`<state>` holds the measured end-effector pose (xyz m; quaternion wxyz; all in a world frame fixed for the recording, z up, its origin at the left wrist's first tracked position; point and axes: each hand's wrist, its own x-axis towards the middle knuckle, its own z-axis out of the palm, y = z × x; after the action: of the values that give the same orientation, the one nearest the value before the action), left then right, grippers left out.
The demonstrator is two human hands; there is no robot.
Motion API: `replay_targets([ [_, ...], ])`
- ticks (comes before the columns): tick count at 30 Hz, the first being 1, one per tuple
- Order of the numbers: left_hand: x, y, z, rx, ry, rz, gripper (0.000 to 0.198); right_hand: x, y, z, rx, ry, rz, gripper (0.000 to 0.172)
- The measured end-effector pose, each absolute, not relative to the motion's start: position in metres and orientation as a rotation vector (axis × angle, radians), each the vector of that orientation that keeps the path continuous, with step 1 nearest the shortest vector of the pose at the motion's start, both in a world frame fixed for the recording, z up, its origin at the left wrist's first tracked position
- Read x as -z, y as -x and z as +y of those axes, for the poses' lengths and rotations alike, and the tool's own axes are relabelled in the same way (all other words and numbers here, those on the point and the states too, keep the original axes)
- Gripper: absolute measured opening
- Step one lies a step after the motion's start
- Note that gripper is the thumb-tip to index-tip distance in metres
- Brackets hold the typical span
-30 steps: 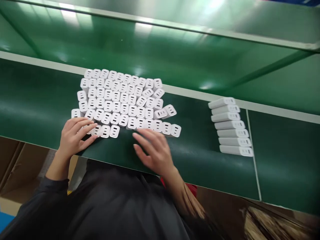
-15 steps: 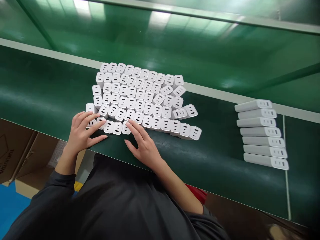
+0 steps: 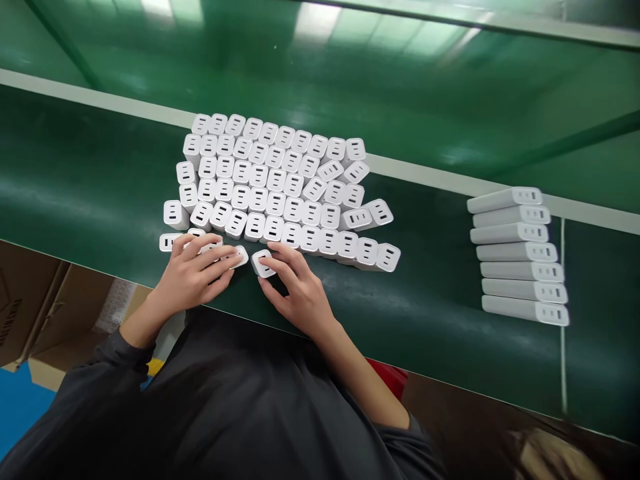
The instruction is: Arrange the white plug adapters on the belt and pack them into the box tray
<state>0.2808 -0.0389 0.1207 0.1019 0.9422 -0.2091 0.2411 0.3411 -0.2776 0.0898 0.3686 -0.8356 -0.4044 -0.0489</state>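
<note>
Can see, at lower left below the green table [image 3: 430, 303], an open cardboard box [image 3: 45, 371] with bubble wrap [image 3: 117, 303] near its corner — cannot tell whether inside or behind. On the table, can find one tilted white block [image 3: 263, 264] directly at the fingertips of the right hand [image 3: 300, 293], with thumb and fingers bent narrow and touching it — cannot tell whether firmly gripped — and, just to the left, a front row of blocks [image 3: 170, 243] partly covered by the left hand [image 3: 187, 277], with fingers slightly spread, grip impossible to tell. Behind both hands, can see close rows of upright slotted blocks [image 3: 257, 199], and well to the right, seven lying blocks [image 3: 507, 270].
</note>
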Motion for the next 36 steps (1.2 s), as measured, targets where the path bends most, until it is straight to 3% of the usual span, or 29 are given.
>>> replay_targets([
  [6, -0.124, -0.284, -0.04, -0.375, -2.502, -0.937, 0.025, -0.086, -0.337, -0.289, 0.027, 2.026, -1.003, 0.033],
  [13, -0.12, -0.281, -0.029, -0.687, -2.512, -0.739, 0.023, -0.09, -0.341, -0.292, 0.051, 2.068, -1.109, 0.049],
  [16, -0.117, -0.274, -0.014, -0.868, -2.687, -0.421, 0.035, -0.095, -0.342, -0.286, 0.146, 2.096, -1.192, 0.049],
  [21, -0.109, -0.266, 0.002, -0.746, -2.907, -0.194, 0.064, -0.099, -0.343, -0.27, 0.16, 2.145, -1.345, 0.04],
  [31, -0.109, -0.268, 0.002, -0.742, -2.867, -0.358, 0.039, -0.091, -0.345, -0.267, 0.116, 2.156, -1.305, 0.038],
  [36, -0.109, -0.273, 0.002, -0.66, -2.865, -0.482, 0.052, -0.092, -0.349, -0.265, 0.106, 2.15, -1.327, 0.051],
])
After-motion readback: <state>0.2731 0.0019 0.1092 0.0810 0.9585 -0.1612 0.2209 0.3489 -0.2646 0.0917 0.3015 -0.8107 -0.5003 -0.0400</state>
